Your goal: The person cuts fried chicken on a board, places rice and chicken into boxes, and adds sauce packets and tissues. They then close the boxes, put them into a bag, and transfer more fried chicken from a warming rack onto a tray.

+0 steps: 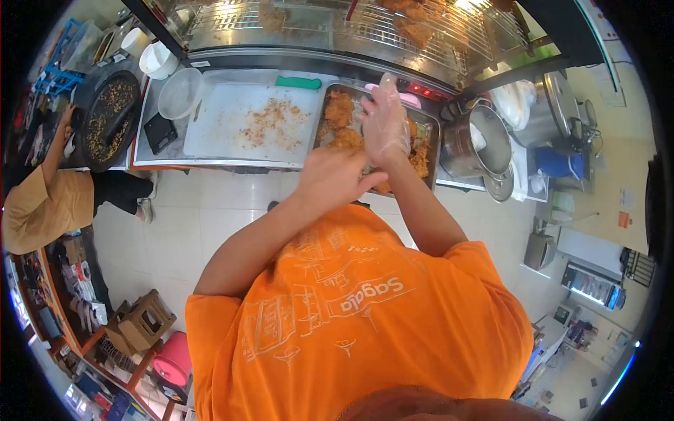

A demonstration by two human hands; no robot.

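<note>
Orange shirt [351,316] up close. Left hand [330,179] bare, nearer body, fingers closed on glove [394,144] at wrist. Right hand [385,116] just ahead, fingers spread, pointing away over chicken tray [335,87].

Kitchen interior, referenced to the long stainless steel counter [158,160]. Behind it: a glass-fronted warming cabinet with wire racks [365,28]. At its left end: a dark round wok [105,119]. At its right end: a large steel stockpot [484,140], with a pale yellow wall [618,168] beyond. In front of it: pale square-tiled floor [203,224], bearing a brown wooden stool [144,319] and a pink round plastic container [172,361].
</note>
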